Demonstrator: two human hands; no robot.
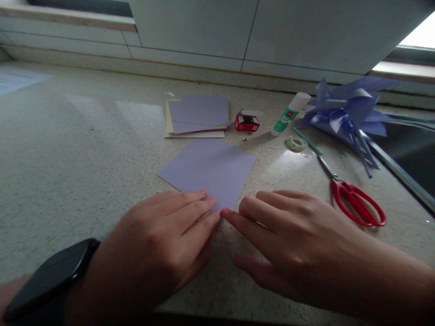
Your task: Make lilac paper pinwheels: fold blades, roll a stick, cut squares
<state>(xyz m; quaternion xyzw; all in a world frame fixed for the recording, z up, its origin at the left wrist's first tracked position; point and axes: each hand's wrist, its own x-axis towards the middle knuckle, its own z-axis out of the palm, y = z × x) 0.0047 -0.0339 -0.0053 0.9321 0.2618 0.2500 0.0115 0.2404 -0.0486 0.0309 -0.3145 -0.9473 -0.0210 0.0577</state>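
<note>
A lavender sheet of paper [210, 167] lies on the speckled counter with one corner toward me. My left hand [170, 226] rests on its near part, fingers stretched out and pressing the paper down. The index fingertip of my right hand [285, 226] touches the sheet's near edge, beside my left index fingertip. Its other fingers are bent, and the thumb stands apart below. Neither hand grips anything that I can see. The near corner of the sheet is partly hidden under my fingers.
Behind the sheet lies a stack of coloured paper [200, 111]. To its right are a small red box [247, 122], a glue stick [288, 114], a tape roll [296, 143], a green stick [307, 141], red-handled scissors [356, 203] and a purple wrapped bundle [346, 111]. A tiled wall [190, 31] borders the counter.
</note>
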